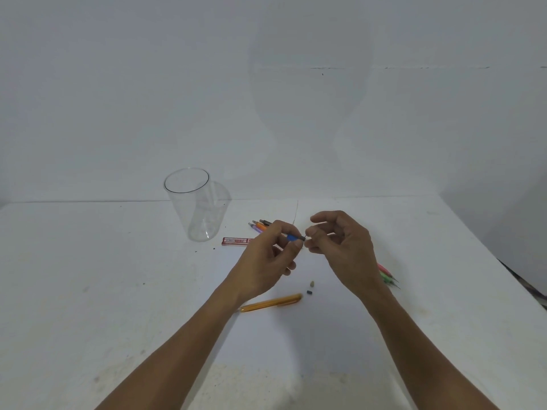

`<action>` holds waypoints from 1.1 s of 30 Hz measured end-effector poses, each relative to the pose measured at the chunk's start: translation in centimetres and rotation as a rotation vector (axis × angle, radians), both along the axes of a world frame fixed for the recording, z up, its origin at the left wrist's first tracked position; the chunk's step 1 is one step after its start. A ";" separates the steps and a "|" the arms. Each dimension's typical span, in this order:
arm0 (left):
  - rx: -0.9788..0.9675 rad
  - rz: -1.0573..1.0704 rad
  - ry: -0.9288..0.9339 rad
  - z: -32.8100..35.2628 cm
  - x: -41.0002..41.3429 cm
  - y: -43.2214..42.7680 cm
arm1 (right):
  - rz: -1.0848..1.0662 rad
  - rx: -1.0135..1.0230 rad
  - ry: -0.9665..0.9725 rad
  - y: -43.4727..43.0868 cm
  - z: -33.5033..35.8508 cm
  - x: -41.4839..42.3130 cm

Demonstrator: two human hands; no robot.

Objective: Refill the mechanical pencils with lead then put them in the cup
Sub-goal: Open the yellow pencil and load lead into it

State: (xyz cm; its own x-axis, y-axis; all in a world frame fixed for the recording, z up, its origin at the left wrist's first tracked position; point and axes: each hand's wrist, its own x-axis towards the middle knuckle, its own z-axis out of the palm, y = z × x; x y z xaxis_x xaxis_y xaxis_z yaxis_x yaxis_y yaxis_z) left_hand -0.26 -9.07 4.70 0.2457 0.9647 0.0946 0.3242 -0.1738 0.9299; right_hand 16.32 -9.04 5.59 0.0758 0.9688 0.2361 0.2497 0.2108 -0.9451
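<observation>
Blue mechanical pencil [293, 237], held above the table just right of the clear plastic cup [189, 202]. My left hand [272, 255] pinches its barrel. My right hand [340, 244] pinches at its dark open end, fingertips closed on something too thin to make out. I judge this is the lead-feeding step. Next comes a steady, straight push, then refitting the small cap [310, 292], lying right of the cup and nearer me.

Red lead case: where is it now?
Head view, left of centre: red lead case lies flat on the table between the clear cup and the left hand gripping a blue pencil.
</observation>
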 end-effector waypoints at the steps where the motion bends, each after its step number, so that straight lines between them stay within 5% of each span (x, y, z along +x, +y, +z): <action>1: -0.001 -0.004 0.005 0.0 0.0 0.0 | 0.005 -0.001 0.008 0.0 0.1 0.0; 16: 0.069 0.039 0.012 0.2 0.2 0.2 | 0.011 0.007 0.125 -0.5 0.2 -0.4; 25: 0.076 0.072 -0.012 0.1 0.4 0.0 | 0.113 -0.172 0.311 -1.1 0.0 -0.5; 33: 0.089 0.066 0.025 0.0 0.3 -0.3 | 0.124 -0.208 0.249 -0.9 -0.4 -0.5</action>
State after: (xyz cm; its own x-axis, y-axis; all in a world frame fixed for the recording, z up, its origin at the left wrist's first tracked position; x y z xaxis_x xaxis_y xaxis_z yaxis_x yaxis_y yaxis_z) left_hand 0.05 -9.33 4.70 0.1857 0.9669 0.1751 0.3605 -0.2328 0.9032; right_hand 15.82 -9.92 5.24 -0.0150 0.9997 0.0213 -0.0089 0.0211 -0.9997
